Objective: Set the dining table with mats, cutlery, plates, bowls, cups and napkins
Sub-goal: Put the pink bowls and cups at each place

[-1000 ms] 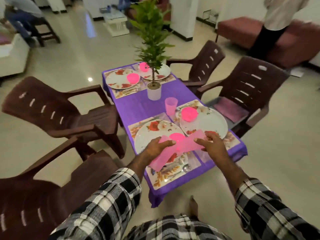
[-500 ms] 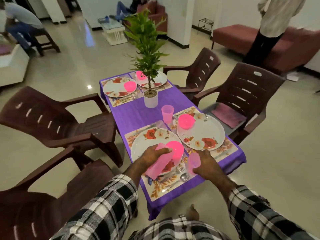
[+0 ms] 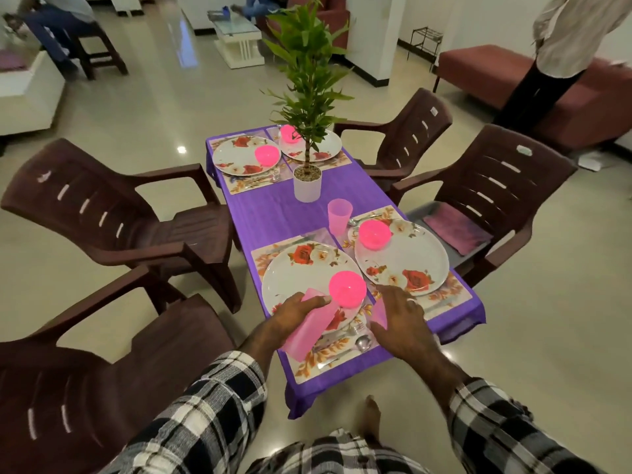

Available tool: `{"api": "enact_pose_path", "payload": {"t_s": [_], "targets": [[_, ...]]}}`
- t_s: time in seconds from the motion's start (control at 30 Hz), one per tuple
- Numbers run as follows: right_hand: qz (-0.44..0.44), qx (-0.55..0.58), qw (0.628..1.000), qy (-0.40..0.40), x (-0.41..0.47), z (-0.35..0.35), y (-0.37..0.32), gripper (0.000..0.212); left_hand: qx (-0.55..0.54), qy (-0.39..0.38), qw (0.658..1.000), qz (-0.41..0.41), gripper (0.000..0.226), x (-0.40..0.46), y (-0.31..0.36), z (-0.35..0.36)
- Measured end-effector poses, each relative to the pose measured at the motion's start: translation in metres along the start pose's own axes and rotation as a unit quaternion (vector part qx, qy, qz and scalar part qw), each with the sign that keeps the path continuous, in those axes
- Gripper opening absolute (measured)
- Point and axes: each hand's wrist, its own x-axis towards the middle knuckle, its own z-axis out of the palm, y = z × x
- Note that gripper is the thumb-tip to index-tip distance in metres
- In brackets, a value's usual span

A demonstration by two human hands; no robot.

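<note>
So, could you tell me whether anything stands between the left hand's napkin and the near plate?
Nothing visible does: the napkin in the left hand overlaps the rim of the near plate; the pink bowl sits beside it.

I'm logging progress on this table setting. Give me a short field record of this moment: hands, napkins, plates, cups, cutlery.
left hand: grips folded pink napkins over the near plate
right hand: fingers spread over a single napkin beside that plate
plates: four, each with a pink bowl; near bowl
cups: one cup, by the right plate
cutlery: spoon beside the near plate
centre: plant in a white pot
</note>
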Motion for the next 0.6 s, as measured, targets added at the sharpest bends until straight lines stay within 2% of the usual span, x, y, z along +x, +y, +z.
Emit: {"api": "enact_pose_path", "payload": {"t_s": [0.07, 0.13, 0.27, 0.37, 0.43, 0.53, 0.6], "targets": [[-0.06, 0.032, 0.998, 0.005, -0.002, -0.002, -0.018, 0.058, -0.019, 0.007, 1.0, 0.005, 0.09, -0.001, -0.01, -0.001], [-0.12, 0.086, 0.989, -0.027, 0.004, 0.001, -0.038, 0.042, -0.055, 0.004, 0.998, 0.005, 0.088, -0.011, -0.017, -0.001], [-0.207, 0.156, 0.958, -0.118, 0.028, 0.026, -0.069, 0.031, -0.137, 0.032, 0.99, 0.021, 0.075, -0.043, -0.028, -0.011], [-0.222, 0.208, 0.931, -0.203, 0.039, 0.045, -0.09, 0.023, -0.189, 0.085, 0.978, -0.002, 0.061, -0.084, -0.043, -0.021], [-0.211, 0.249, 0.903, -0.28, 0.038, 0.058, -0.11, 0.015, -0.199, 0.133, 0.971, -0.025, 0.064, -0.117, -0.062, -0.026], [-0.212, 0.313, 0.85, -0.366, 0.025, 0.083, -0.148, 0.044, -0.206, 0.209, 0.955, -0.049, 0.069, -0.175, -0.09, -0.024], [-0.209, 0.335, 0.819, -0.418, 0.005, 0.094, -0.177, 0.053, -0.212, 0.264, 0.939, -0.068, 0.073, -0.215, -0.107, -0.018]]}}
